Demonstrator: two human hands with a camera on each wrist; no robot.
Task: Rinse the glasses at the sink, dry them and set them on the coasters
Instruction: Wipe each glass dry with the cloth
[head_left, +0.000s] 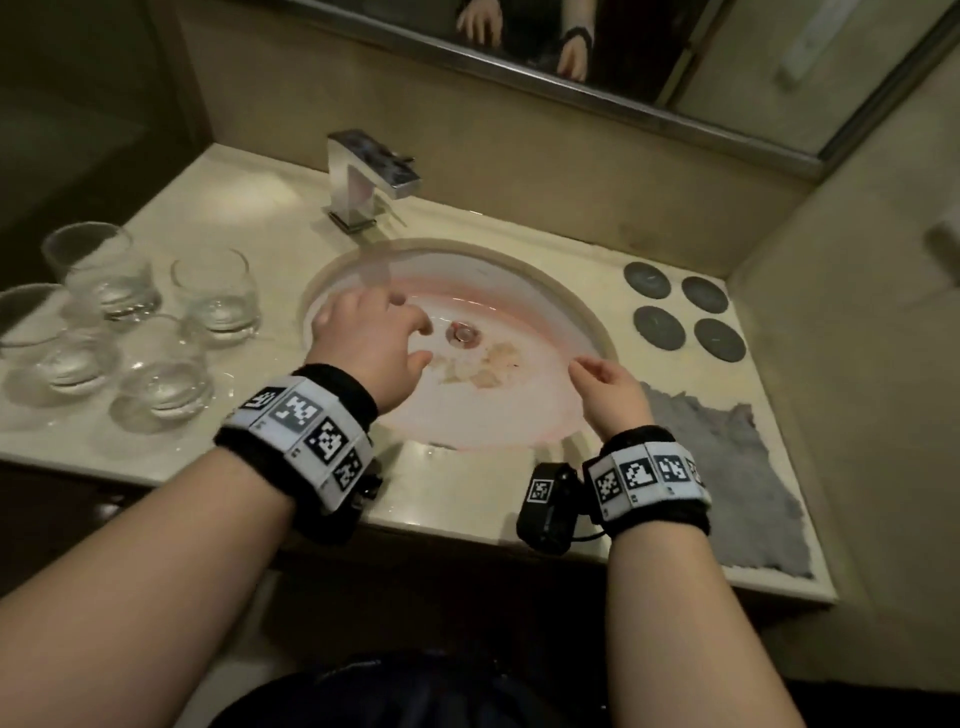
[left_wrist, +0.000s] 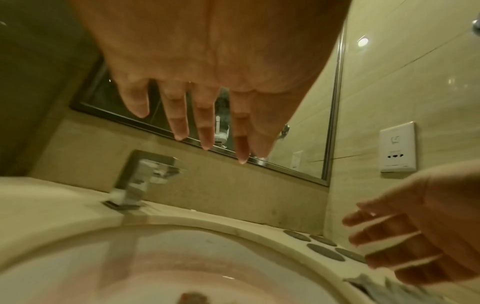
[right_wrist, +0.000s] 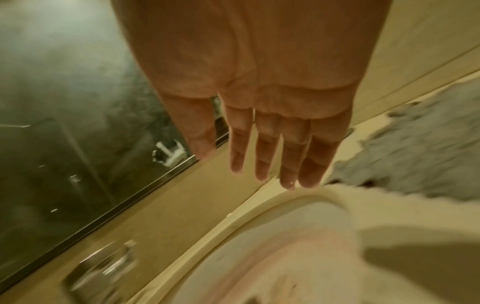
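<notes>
Several clear glasses (head_left: 163, 374) stand grouped on the counter left of the sink (head_left: 519, 410), each with some water at the bottom. Several dark round coasters (head_left: 658, 326) lie bare at the back right. My left hand (head_left: 410, 330) hovers over the left half of the basin, fingers spread and straight, holding nothing. My right hand (head_left: 597, 371) hangs above the basin's right rim with relaxed fingers, also holding nothing. In the left wrist view my left hand (left_wrist: 207, 123) points toward the faucet (left_wrist: 148, 179). In the right wrist view my right hand (right_wrist: 272, 154) has straight fingers.
A square chrome faucet (head_left: 371, 176) stands behind the basin; no water runs. A grey towel (head_left: 727, 467) lies flat on the counter at the right front, below the coasters. A mirror (head_left: 675, 52) lines the back wall. Walls close the counter on the right and back.
</notes>
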